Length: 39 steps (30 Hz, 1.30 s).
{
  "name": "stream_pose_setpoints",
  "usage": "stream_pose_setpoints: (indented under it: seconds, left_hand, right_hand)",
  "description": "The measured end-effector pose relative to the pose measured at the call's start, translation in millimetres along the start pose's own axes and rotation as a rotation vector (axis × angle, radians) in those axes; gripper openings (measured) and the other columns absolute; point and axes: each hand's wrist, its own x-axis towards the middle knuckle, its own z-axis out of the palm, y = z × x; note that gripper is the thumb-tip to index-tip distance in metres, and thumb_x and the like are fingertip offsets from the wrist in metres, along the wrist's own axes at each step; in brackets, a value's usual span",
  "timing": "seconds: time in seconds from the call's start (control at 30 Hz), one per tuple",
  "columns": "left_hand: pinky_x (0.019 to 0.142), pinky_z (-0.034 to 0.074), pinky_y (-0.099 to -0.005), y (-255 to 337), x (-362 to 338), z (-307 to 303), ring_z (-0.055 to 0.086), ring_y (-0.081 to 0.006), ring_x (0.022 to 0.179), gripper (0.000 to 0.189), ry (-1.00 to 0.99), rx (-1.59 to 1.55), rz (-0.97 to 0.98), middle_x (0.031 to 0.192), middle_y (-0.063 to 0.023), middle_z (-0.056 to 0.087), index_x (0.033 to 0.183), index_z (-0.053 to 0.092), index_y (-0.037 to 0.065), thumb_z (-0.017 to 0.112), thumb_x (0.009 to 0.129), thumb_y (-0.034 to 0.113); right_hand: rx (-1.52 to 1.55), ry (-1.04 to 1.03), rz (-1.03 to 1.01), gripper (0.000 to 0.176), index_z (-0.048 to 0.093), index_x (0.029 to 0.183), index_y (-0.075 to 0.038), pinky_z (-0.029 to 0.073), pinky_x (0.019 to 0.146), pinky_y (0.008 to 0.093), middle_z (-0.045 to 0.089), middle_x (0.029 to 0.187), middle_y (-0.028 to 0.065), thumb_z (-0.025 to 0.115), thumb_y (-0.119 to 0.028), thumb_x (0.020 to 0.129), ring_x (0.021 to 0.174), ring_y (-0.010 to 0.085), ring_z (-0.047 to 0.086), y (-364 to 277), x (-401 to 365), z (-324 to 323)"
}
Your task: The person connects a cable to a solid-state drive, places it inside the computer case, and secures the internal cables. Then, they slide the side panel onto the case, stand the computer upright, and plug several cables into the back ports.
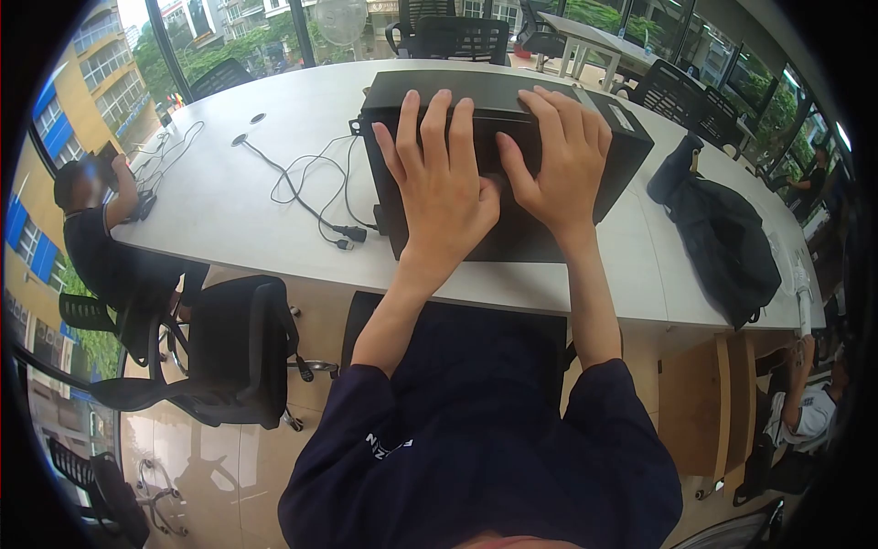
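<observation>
A large black box-shaped case (512, 236) lies on the white table in front of me. My left hand (439, 174) rests on its left part, palm down, with the fingers spread toward the far edge. On the right part of the case lies my right hand (558, 160), its fingers stretched out and slightly bent, the thumb pointing toward my left hand. Neither hand is wrapped round anything. Dark cables with plugs (349, 234) lie beside the case on the left.
The white table (219, 210) curves around me. A black bag (722, 229) lies on its right side. A person (101, 220) sits at the left end, another person (809, 407) at the far right. Black office chairs (238, 352) and wooden drawers (704, 403) stand nearby.
</observation>
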Motion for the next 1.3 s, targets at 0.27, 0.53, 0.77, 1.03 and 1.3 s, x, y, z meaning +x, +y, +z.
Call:
stream_pose_setpoints:
  seconds: [0.27,0.53,0.77,1.03,1.3]
  left_hand:
    - [0.122,0.006,-0.0685,1.9,-3.3,1.0,0.026,-0.0442,0.149,0.079,-0.009,-0.002,-0.003,0.151,-0.0196,0.041,0.144,0.049,0.001,0.064,0.067,0.008]
    - [0.122,0.005,-0.0679,16.0,-16.5,-13.9,0.027,-0.044,0.147,0.072,-0.002,0.008,-0.011,0.145,-0.0163,0.045,0.141,0.055,0.011,0.064,0.069,0.006]
    - [0.123,-0.001,-0.0625,24.4,-58.7,-35.8,0.032,-0.0376,0.144,0.062,0.152,-0.017,0.054,0.139,-0.0077,0.051,0.132,0.064,0.02,0.067,0.071,0.008]
    - [0.121,0.022,-0.0531,-10.6,-86.5,-73.0,0.043,-0.0328,0.134,0.062,0.478,-0.314,-0.071,0.142,-0.0201,0.041,0.136,0.046,-0.001,0.074,0.084,0.017]
    - [0.086,0.044,-0.0359,-38.6,-90.2,-57.2,0.056,-0.0186,0.092,0.077,0.359,-0.655,-0.304,0.098,-0.0107,0.058,0.119,0.049,-0.004,0.055,0.097,0.07]
  right_hand:
    - [0.038,-0.026,0.013,0.052,0.067,0.127,-0.01,0.034,0.107,0.0427,0.065,0.125,0.0056,0.078,-0.029,0.079,0.119,0.0262,0.058,-0.3,-3.2,-7.9]
    - [0.026,-0.026,0.04,0.049,0.069,0.128,-0.014,0.023,0.118,0.044,0.067,0.126,0.002,0.076,-0.018,0.079,0.127,0.0238,0.055,-22.3,-20.2,-30.7]
    - [-0.005,-0.001,0.049,0.044,0.072,0.122,-0.019,0.017,0.119,0.0444,0.067,0.121,-0.0037,0.076,-0.015,0.078,0.121,0.0193,0.056,-51.7,-56.8,-65.5]
    - [-0.017,-0.003,0.048,0.036,0.074,0.118,-0.018,0.015,0.121,0.0413,0.07,0.119,-0.0034,0.076,-0.011,0.082,0.12,0.018,0.057,-74.4,-78.9,-91.6]
    - [0.201,0.336,0.172,0.058,0.05,0.13,-0.005,0.041,0.113,0.0478,0.039,0.143,0.0207,0.07,0.008,0.077,0.129,0.0325,0.048,-33.2,-117.3,-132.5]
